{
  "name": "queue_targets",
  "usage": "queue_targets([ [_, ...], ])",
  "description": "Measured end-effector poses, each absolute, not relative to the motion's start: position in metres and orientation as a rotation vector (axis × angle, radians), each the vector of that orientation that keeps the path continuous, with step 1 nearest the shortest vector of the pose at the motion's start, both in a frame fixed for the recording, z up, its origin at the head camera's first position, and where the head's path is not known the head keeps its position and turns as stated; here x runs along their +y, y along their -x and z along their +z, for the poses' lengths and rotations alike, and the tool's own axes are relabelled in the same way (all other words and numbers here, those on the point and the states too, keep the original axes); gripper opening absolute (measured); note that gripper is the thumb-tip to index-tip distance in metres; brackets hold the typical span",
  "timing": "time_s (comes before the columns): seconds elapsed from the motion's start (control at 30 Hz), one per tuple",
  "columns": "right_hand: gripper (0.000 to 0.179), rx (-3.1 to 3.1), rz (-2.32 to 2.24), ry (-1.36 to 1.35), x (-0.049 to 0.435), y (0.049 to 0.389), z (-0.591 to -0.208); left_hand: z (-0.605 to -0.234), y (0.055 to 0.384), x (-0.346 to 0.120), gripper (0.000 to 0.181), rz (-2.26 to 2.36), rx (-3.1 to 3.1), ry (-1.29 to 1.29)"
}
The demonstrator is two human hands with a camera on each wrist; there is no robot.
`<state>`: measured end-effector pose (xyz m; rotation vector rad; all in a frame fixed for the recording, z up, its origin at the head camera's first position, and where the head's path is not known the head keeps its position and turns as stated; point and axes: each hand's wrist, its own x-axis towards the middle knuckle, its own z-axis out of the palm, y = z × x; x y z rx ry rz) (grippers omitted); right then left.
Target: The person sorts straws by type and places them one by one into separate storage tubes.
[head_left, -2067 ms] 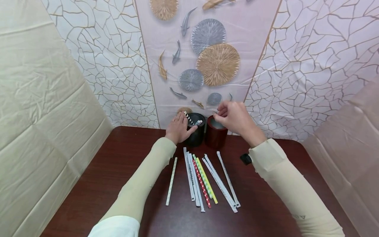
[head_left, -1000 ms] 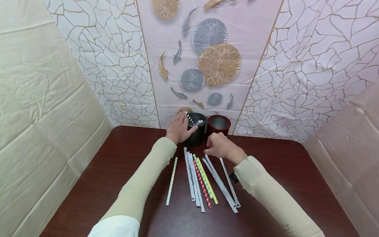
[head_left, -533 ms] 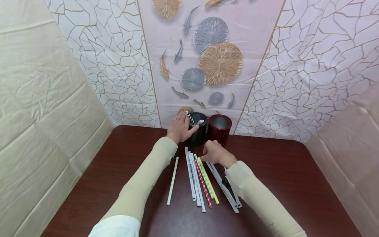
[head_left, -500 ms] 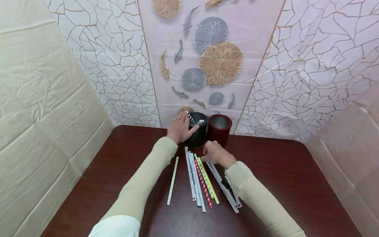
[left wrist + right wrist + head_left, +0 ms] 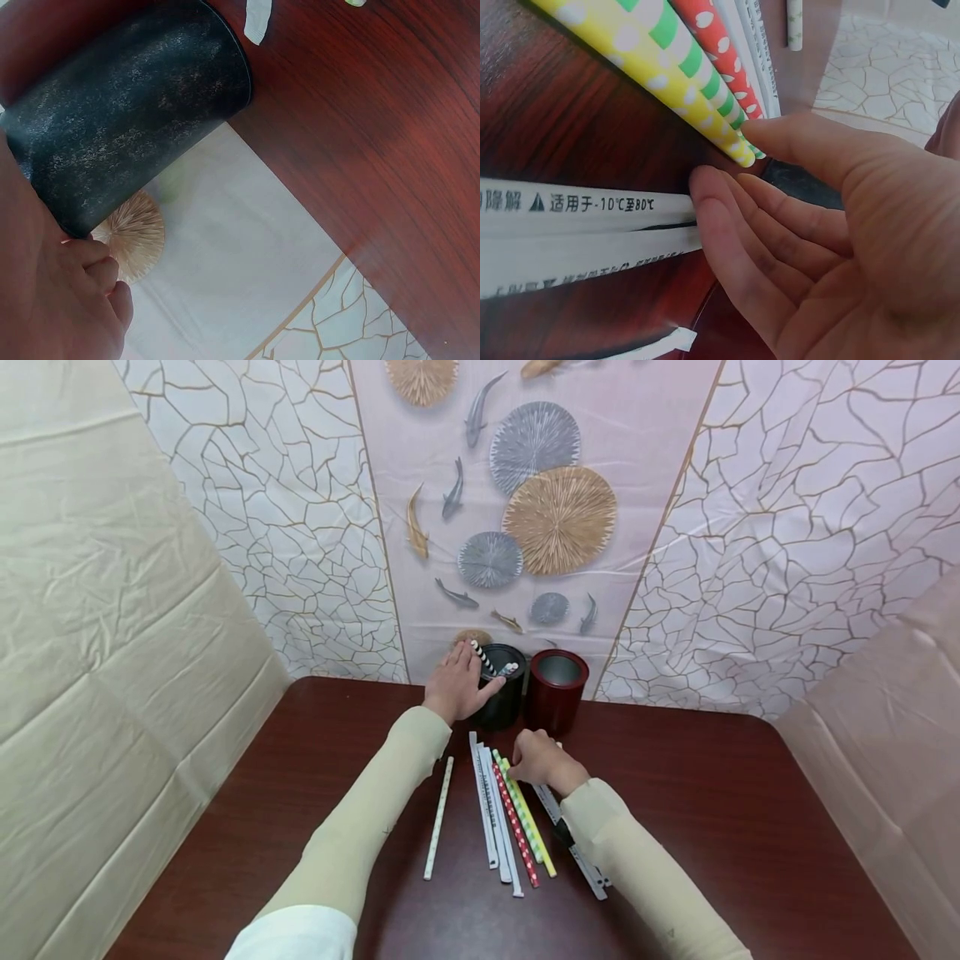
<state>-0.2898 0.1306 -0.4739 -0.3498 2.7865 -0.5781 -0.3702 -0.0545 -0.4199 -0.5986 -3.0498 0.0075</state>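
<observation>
My left hand [image 5: 454, 683] holds the black cup [image 5: 501, 706] at its left side, thumb across the front; its curled fingers sit by the rim in the left wrist view. Black-and-white striped straws [image 5: 482, 657] stand in that cup. Over the straws on the table hovers my right hand [image 5: 542, 758], thumb and fingers spread apart around nothing. The yellow straw [image 5: 660, 75] ends right at its thumb tip, beside a green-striped straw [image 5: 684, 52] and a red straw with white spots [image 5: 718, 49]. White paper-wrapped straws [image 5: 585, 232] lie under its fingertips.
A dark red cup [image 5: 553, 706] stands right of the black one, against the patterned backdrop [image 5: 420, 610]. More wrapped straws [image 5: 486, 810] lie left of the red straw, and a pale dotted straw [image 5: 438, 818] lies apart on the brown table [image 5: 322, 760].
My right hand has come down from above the red cup to the straws, then shifted slightly left toward the yellow straw's end. The left hand has stayed on the black cup.
</observation>
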Motion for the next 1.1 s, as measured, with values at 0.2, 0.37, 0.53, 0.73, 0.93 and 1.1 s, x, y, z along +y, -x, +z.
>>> queue_targets([
  [0.2,0.029,2.789,-0.605,0.322,0.129,0.290,-0.476,-0.419,0.370,-0.054,0.089,0.020,-3.050,0.603],
  [0.37,0.043,2.777,-0.617,0.287,0.127,0.292,-0.479,-0.420,0.369,-0.054,0.089,0.020,-3.046,0.598],
  [0.53,0.041,2.788,-0.611,0.233,0.125,0.292,-0.482,-0.420,0.369,-0.054,0.089,0.015,-3.045,0.600],
  [0.73,0.035,2.792,-0.610,0.170,0.123,0.293,-0.480,-0.419,0.368,-0.054,0.088,-0.002,-3.047,0.601],
  [0.93,0.044,2.760,-0.658,0.124,0.128,0.296,-0.481,-0.418,0.367,-0.054,0.088,-0.008,-3.052,0.603],
  [1.1,0.039,2.731,-0.715,0.128,0.135,0.297,-0.480,-0.418,0.368,-0.054,0.088,-0.020,-3.058,0.606],
])
